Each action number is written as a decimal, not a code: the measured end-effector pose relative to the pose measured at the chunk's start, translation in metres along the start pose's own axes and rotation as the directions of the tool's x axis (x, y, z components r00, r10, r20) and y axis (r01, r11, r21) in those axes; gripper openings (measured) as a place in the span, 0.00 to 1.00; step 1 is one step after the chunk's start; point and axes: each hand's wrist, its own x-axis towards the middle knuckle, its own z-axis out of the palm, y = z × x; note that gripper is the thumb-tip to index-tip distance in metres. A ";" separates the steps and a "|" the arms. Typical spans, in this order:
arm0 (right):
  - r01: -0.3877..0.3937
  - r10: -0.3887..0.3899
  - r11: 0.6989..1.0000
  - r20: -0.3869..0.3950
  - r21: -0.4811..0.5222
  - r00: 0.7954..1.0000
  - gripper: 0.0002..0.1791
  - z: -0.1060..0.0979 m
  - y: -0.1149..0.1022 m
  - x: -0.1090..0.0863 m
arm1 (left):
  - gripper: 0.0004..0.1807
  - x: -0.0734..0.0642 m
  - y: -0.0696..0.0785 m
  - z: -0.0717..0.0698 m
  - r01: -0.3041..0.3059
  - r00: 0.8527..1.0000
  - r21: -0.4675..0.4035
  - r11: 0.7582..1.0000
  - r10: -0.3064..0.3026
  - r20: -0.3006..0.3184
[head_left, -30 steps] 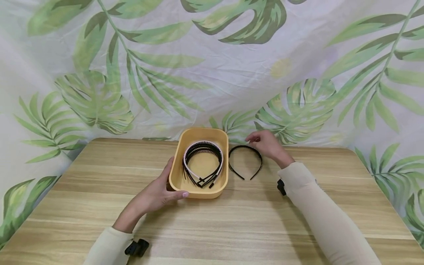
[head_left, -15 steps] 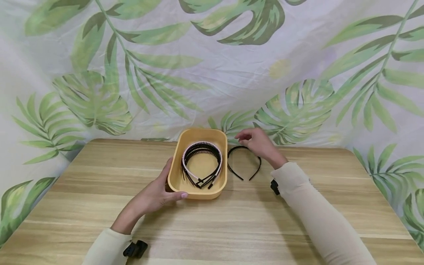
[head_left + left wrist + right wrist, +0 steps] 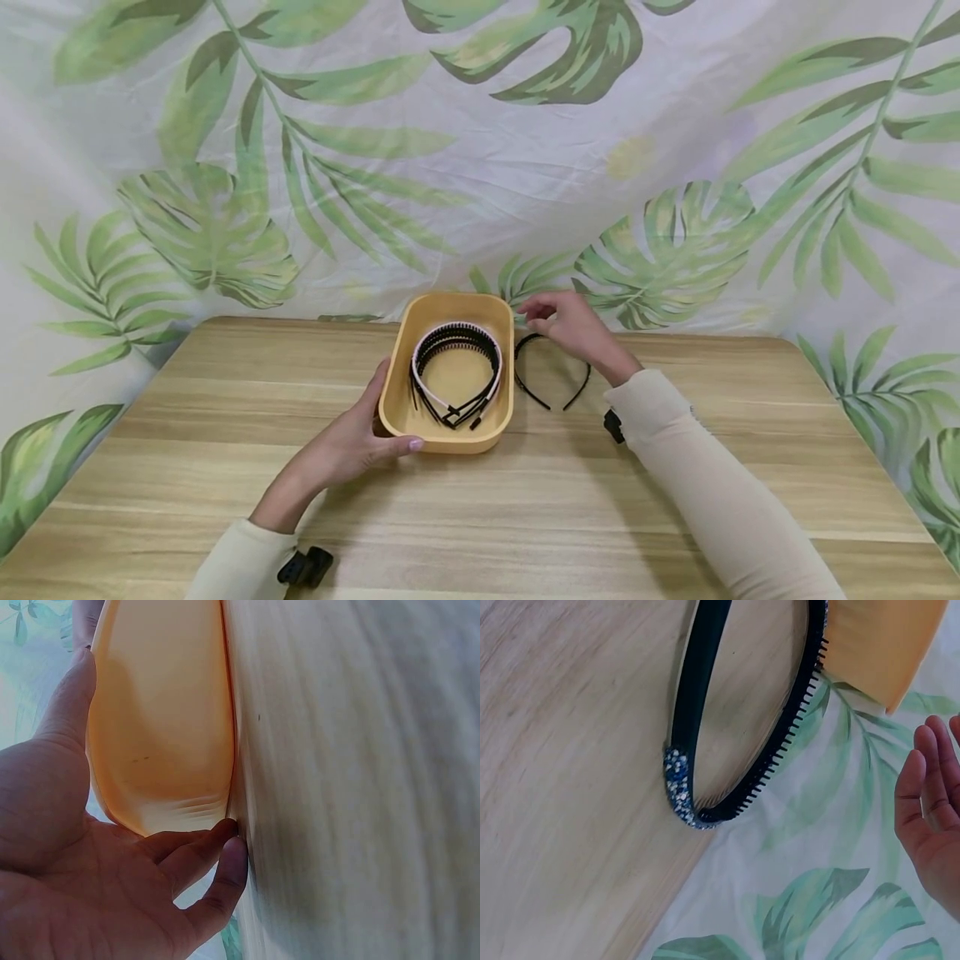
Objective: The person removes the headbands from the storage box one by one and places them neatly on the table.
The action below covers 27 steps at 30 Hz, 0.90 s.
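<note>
My left hand (image 3: 352,442) grips the near left corner of a yellow storage bin (image 3: 450,444), thumb along the near rim. In the left wrist view the thumb lies on the bin's edge and the fingers rest against its wall near the table. Inside the bin a white headband (image 3: 430,389) and several black headbands (image 3: 459,335) lie stacked. To the bin's right a black headband (image 3: 697,675) lies flat, with comb teeth and a glittery stone-covered stretch. Above that headband's top curve hovers my right hand (image 3: 566,321), fingers loosely bent, holding nothing.
The wood-grain table (image 3: 480,525) runs back to a leaf-patterned cloth (image 3: 495,192) hanging close behind the bin and right hand. Black camera mounts (image 3: 306,567) sit at the wrists, under pale sleeves.
My right hand has moved left over the loose headband, closer to the bin's right rim. The left hand and bin stay in place; the head view has shifted slightly.
</note>
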 end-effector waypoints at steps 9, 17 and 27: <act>0.024 -0.024 0.999 -0.006 0.033 1.000 0.14 0.010 -0.006 0.001 | 0.69 0.000 -0.003 0.001 0.016 1.000 -0.009 1.000 -0.016 0.005; 0.042 -0.042 0.998 0.016 0.037 0.999 0.15 0.018 -0.013 0.005 | 0.69 0.002 -0.003 0.002 0.016 1.000 -0.003 1.000 -0.016 -0.001; 0.050 -0.054 0.996 0.045 0.074 0.998 0.16 0.028 -0.019 0.012 | 0.70 0.000 0.000 -0.001 0.024 1.000 -0.009 1.000 -0.023 0.010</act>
